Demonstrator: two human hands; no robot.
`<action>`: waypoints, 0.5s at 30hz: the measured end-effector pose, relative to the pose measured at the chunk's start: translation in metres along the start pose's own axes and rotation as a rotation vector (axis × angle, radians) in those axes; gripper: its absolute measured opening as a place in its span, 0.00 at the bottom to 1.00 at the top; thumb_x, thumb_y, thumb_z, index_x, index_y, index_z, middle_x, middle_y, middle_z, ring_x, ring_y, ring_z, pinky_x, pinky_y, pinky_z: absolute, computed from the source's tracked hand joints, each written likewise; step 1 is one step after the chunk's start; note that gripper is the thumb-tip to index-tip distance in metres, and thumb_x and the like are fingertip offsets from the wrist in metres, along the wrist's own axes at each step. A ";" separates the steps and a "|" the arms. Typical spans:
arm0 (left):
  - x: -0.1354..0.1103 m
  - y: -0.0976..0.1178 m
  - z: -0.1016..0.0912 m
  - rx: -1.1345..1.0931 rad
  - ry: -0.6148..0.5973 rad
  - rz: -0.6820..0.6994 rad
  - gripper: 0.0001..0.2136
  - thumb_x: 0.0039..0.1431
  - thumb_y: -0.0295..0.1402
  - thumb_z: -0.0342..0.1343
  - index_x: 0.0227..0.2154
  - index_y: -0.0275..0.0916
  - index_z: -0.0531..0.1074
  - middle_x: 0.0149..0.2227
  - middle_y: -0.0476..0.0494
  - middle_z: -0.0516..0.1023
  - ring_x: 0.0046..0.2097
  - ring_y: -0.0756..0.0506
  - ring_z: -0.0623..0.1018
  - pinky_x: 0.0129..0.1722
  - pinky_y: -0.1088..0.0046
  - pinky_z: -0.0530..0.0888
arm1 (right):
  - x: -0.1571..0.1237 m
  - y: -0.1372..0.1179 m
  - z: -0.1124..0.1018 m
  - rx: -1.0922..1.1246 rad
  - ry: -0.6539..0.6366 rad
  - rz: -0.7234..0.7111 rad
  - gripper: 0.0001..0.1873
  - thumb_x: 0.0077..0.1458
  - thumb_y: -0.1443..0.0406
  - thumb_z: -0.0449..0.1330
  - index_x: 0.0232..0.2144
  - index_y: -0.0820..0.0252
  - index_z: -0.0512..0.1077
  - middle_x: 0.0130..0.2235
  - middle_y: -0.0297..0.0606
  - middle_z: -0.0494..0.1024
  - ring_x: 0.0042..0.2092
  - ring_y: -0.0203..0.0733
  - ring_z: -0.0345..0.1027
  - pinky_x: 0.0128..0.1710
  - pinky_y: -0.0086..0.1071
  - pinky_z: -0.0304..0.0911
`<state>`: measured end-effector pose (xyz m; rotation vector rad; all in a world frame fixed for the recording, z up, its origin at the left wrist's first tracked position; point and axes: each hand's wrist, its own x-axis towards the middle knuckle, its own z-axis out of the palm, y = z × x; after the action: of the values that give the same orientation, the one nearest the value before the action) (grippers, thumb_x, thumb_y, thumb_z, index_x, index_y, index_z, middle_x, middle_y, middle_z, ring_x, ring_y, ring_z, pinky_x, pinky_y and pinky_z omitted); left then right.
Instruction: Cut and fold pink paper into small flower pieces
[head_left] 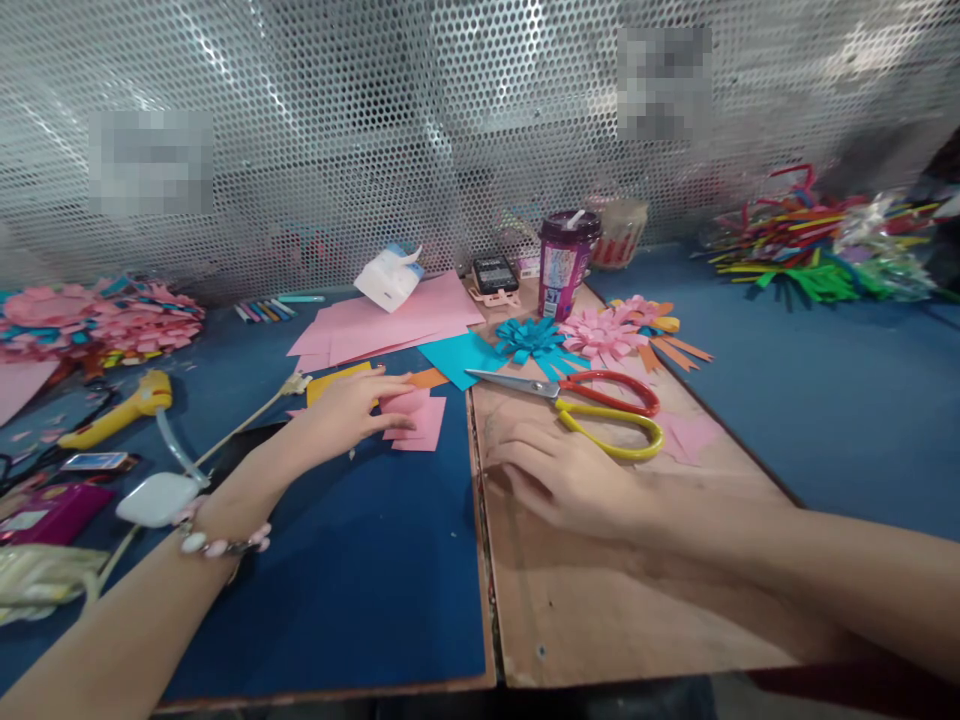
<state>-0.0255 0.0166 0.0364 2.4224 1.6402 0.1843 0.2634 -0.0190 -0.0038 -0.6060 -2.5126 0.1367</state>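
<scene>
My left hand (349, 410), a beaded bracelet at its wrist, reaches over small pink paper squares (421, 425). Its fingers are stretched and apart, with the fingertips at the paper. Yellow (337, 382) and orange paper (429, 378) lie partly under or beside it. On the bare wooden strip rests my right hand (574, 480), loosely curved and with nothing seen in it. Just beyond it lie scissors (551, 388) with one red and one yellow handle, blades pointing left. Behind them are a blue paper sheet (459, 358), a blue paper flower (531, 340) and pink paper flowers (604, 335).
Pink sheets (405, 320) and a tissue pack (388, 278) lie at the back, near a purple lidded cup (566, 265). A yellow glue gun (124, 410) and a white round device (157, 500) are at left. Colourful strips (810, 250) pile up far right, before a perforated metal panel (337, 130).
</scene>
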 end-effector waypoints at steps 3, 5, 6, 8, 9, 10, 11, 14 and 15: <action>0.000 0.002 -0.002 -0.083 0.021 -0.028 0.24 0.57 0.51 0.52 0.49 0.40 0.74 0.57 0.41 0.71 0.59 0.37 0.68 0.57 0.61 0.63 | 0.000 0.000 0.000 -0.006 -0.002 0.000 0.11 0.59 0.71 0.50 0.38 0.63 0.72 0.37 0.43 0.76 0.41 0.41 0.70 0.40 0.35 0.67; -0.001 0.002 0.000 -0.086 0.036 -0.078 0.27 0.56 0.52 0.52 0.52 0.41 0.72 0.57 0.40 0.72 0.57 0.37 0.70 0.54 0.63 0.66 | 0.000 0.000 0.000 -0.007 0.004 -0.002 0.11 0.59 0.71 0.50 0.38 0.63 0.72 0.38 0.43 0.76 0.41 0.41 0.70 0.40 0.35 0.66; 0.000 0.001 0.002 -0.072 0.039 -0.099 0.30 0.55 0.53 0.52 0.56 0.41 0.68 0.57 0.40 0.71 0.57 0.37 0.71 0.53 0.63 0.67 | 0.000 0.000 0.000 -0.006 0.005 -0.001 0.11 0.59 0.71 0.50 0.38 0.63 0.72 0.38 0.42 0.76 0.42 0.41 0.70 0.41 0.35 0.66; 0.001 -0.001 0.007 -0.019 0.054 -0.127 0.35 0.54 0.54 0.53 0.62 0.41 0.60 0.60 0.38 0.67 0.59 0.35 0.69 0.54 0.62 0.67 | 0.000 0.000 0.001 -0.003 0.004 0.003 0.12 0.59 0.71 0.50 0.39 0.62 0.72 0.38 0.42 0.76 0.42 0.41 0.70 0.41 0.35 0.67; 0.002 -0.003 0.011 0.010 0.069 -0.137 0.37 0.54 0.54 0.53 0.63 0.41 0.57 0.62 0.38 0.65 0.60 0.35 0.68 0.54 0.61 0.66 | 0.000 0.001 0.001 -0.002 0.003 0.003 0.12 0.59 0.71 0.50 0.39 0.62 0.73 0.38 0.42 0.76 0.42 0.41 0.70 0.41 0.35 0.67; 0.004 -0.004 0.014 0.040 0.089 -0.146 0.38 0.55 0.54 0.52 0.64 0.40 0.55 0.63 0.37 0.63 0.61 0.34 0.66 0.55 0.60 0.65 | 0.000 0.001 0.001 -0.002 0.003 0.003 0.12 0.59 0.71 0.50 0.39 0.62 0.73 0.38 0.42 0.76 0.42 0.42 0.70 0.40 0.35 0.67; 0.006 -0.006 0.018 0.069 0.110 -0.157 0.38 0.55 0.54 0.51 0.64 0.40 0.54 0.63 0.36 0.61 0.62 0.34 0.65 0.56 0.59 0.64 | 0.001 0.001 0.001 -0.004 0.004 0.004 0.12 0.59 0.71 0.50 0.38 0.63 0.73 0.38 0.42 0.76 0.41 0.42 0.70 0.40 0.35 0.67; 0.012 -0.010 0.027 0.110 0.133 -0.161 0.34 0.59 0.52 0.49 0.64 0.39 0.56 0.63 0.35 0.63 0.60 0.34 0.67 0.55 0.60 0.65 | 0.001 0.000 0.002 -0.009 0.011 0.003 0.12 0.59 0.71 0.50 0.37 0.63 0.73 0.37 0.42 0.76 0.40 0.42 0.70 0.38 0.35 0.67; 0.013 -0.011 0.028 0.113 0.142 -0.156 0.32 0.60 0.51 0.48 0.63 0.40 0.59 0.62 0.36 0.65 0.60 0.35 0.68 0.54 0.61 0.66 | 0.000 0.000 0.002 -0.008 0.010 0.003 0.12 0.59 0.71 0.50 0.37 0.63 0.73 0.37 0.42 0.76 0.40 0.42 0.70 0.38 0.35 0.67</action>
<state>-0.0241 0.0295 0.0066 2.3967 1.9418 0.2499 0.2623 -0.0183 -0.0052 -0.6122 -2.5035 0.1243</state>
